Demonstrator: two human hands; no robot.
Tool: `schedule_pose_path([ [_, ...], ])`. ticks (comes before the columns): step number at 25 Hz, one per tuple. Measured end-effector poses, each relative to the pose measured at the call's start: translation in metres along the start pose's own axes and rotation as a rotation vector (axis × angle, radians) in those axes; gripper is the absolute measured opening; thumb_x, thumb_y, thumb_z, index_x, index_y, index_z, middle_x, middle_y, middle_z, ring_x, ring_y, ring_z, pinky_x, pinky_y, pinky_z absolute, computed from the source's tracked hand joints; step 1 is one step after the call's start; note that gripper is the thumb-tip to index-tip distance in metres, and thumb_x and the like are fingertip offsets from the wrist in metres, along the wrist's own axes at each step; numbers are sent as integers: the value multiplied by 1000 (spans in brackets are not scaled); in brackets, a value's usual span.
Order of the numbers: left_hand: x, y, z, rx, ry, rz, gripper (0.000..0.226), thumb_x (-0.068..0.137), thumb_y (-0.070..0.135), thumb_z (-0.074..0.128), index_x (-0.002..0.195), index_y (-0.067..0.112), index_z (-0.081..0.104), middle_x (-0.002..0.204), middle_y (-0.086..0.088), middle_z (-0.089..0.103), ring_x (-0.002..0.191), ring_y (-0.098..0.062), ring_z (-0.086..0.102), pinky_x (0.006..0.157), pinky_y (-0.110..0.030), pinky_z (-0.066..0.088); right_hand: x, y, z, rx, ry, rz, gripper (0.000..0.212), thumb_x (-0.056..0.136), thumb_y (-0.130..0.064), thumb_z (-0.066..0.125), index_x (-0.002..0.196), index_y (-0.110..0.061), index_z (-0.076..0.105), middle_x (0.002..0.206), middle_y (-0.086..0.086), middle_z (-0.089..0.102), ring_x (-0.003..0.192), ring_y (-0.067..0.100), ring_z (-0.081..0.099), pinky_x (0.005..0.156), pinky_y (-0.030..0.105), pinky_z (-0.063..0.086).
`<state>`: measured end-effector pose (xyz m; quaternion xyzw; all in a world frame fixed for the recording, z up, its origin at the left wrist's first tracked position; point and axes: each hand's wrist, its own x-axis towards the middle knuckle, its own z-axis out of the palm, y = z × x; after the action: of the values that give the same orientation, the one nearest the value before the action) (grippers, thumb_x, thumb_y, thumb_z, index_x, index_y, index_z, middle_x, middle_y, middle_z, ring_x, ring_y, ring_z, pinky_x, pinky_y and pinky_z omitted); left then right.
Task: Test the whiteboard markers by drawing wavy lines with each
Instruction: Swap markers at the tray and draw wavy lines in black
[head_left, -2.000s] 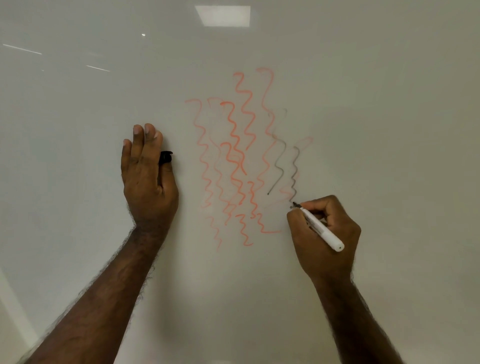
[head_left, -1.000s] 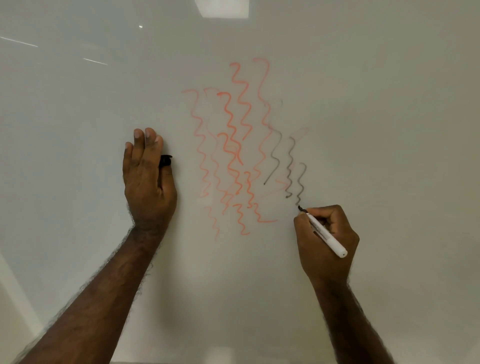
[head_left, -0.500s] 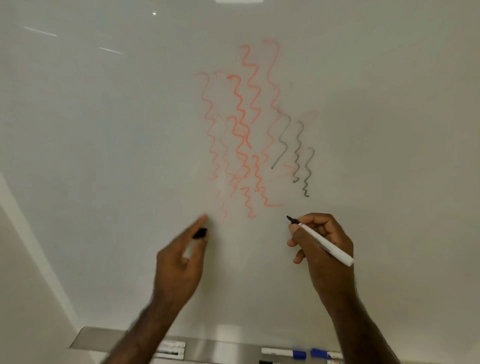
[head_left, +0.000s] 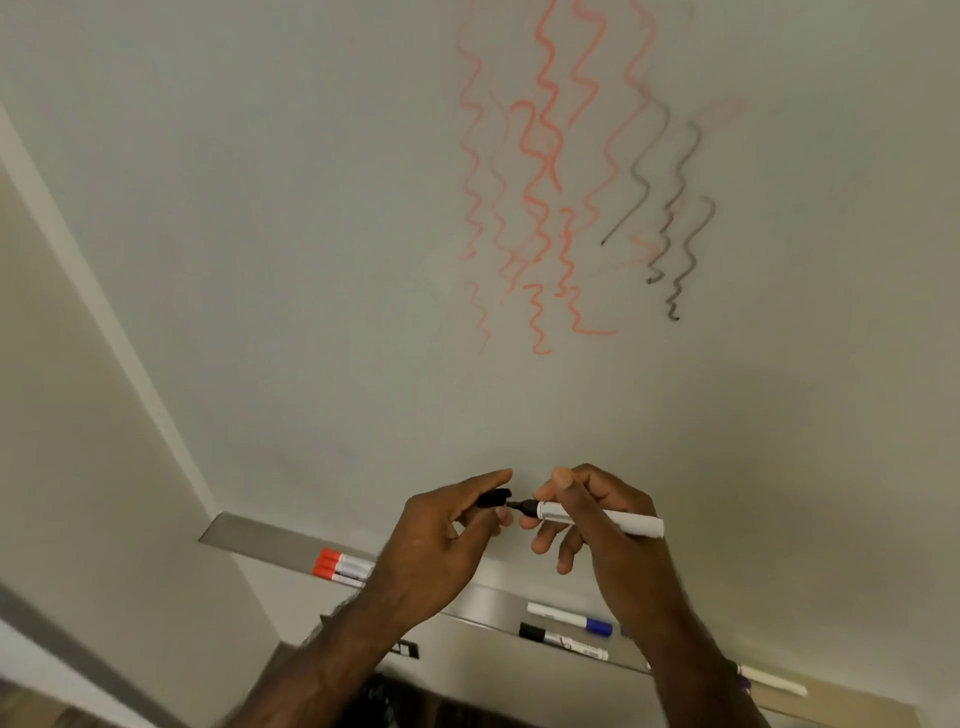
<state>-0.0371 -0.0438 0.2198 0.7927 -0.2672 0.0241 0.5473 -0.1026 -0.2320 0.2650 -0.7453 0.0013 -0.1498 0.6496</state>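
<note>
My right hand holds a white-barrelled black marker level, its bare tip pointing left. My left hand pinches the black cap just left of that tip, cap and tip almost touching. Both hands hover in front of the lower whiteboard. Above them are several red wavy lines and three grey-black wavy lines to their right.
A metal marker tray runs along the board's bottom edge. On it lie two red-capped markers, a blue-capped marker, a black-capped marker and another marker at far right. The board's left frame slants down toward the tray.
Both hands have left the board and come together low in front of it. The cap in my left hand now meets the marker's tip. The view has tilted down, showing the tray.
</note>
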Motion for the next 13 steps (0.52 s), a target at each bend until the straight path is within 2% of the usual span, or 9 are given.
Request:
schedule_pose_path([
  [5,-11,-4,15,59,-94,12,40,107,14,59,143,31,63,112,19,77,105,-10,73,93,-32,60,-5,10,-6,-10,-12,62,34,97,-44,59,86,-17,75,76,8,79,59,22,70,50,35,56],
  [9,-14,6,25,118,-155,77,35,108,25,59,142,34,63,104,12,76,95,-14,71,83,-30,58,-8,16,-11,27,-56,143,34,94,-47,58,77,-23,75,70,11,74,54,21,63,49,35,52],
  [13,-18,13,32,132,-217,71,31,109,32,57,139,28,64,91,3,71,82,-18,67,74,-32,56,-8,25,-21,125,-73,234,39,92,-48,60,80,-13,72,64,16,65,51,26,55,47,34,44],
])
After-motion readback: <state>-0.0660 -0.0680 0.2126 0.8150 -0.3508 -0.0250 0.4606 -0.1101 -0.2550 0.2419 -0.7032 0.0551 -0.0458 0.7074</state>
